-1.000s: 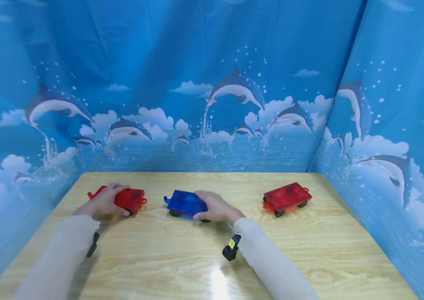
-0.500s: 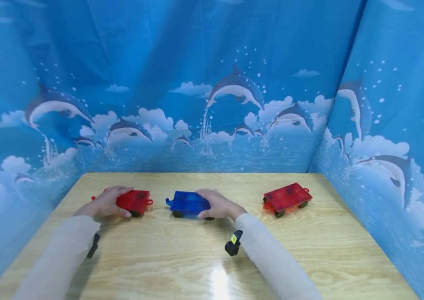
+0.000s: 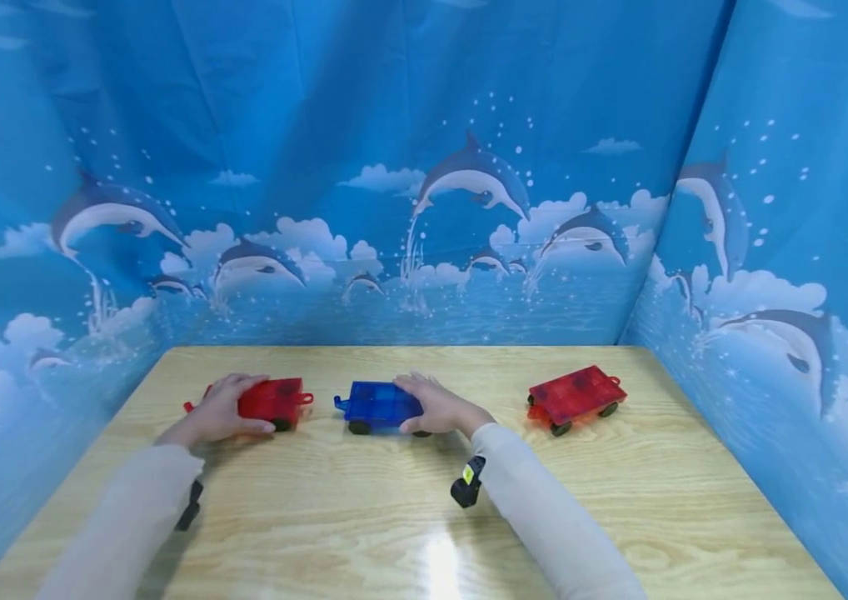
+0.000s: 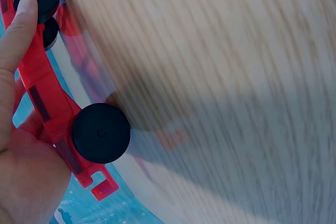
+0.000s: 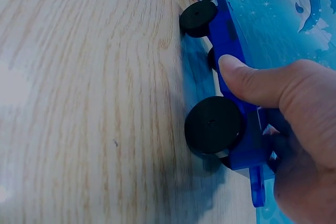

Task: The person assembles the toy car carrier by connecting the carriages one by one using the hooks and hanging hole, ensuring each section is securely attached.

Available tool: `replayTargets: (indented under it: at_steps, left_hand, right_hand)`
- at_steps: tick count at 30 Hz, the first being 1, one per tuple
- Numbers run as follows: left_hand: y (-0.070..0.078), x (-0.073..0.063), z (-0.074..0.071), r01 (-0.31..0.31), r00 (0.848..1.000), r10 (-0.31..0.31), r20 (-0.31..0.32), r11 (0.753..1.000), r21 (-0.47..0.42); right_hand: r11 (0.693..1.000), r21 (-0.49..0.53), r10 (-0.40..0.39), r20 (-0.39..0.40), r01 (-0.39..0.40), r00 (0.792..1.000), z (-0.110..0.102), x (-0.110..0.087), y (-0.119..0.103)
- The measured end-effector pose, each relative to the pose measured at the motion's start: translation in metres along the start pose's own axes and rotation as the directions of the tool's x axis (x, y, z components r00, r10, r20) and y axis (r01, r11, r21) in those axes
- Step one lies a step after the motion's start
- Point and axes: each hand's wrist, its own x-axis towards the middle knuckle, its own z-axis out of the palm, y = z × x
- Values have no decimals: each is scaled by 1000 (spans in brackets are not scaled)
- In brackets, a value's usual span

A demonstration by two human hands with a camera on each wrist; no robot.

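A translucent red toy car [image 3: 274, 400], flat with black wheels, a hook at its left end and a loop at its right, stands at the left of the table. My left hand [image 3: 223, 408] grips it across the top, its thumb [image 4: 26, 19] against a wheel. At the middle, a matching blue toy car [image 3: 375, 404] points its hook left, toward the red car's loop, with a small gap between. My right hand [image 3: 435, 406] holds the blue car's right part, thumb [image 5: 247, 80] on its near side. The fingers behind both cars are mostly hidden.
A second red toy car [image 3: 576, 394] stands angled at the right of the wooden table [image 3: 364, 517]. A blue curtain with dolphins [image 3: 424, 167] closes off the back and the sides. A black wrist camera [image 3: 466, 483] sits on the right sleeve.
My left hand has slid the red car to the right and turned it straighter. The blue car has shifted slightly right with my right hand. The gap between the cars is smaller.
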Motion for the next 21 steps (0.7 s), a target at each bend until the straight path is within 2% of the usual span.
replayTargets:
  at_steps: [5,10,21]
  left_hand:
    - [9,0,2,24,1000,-24,4,1000,-15]
    - [14,2,6,53,999,-53,0,999,8]
    - [19,8,15,45,999,-45,-31,999,21]
  right_hand:
    - [1000,9,10,-1,-10,1000,0,-1,1]
    - [999,25,23,-2,-23,1000,-1,-2,1]
    - [999,32,34,-3,-34,999,0,-3,6]
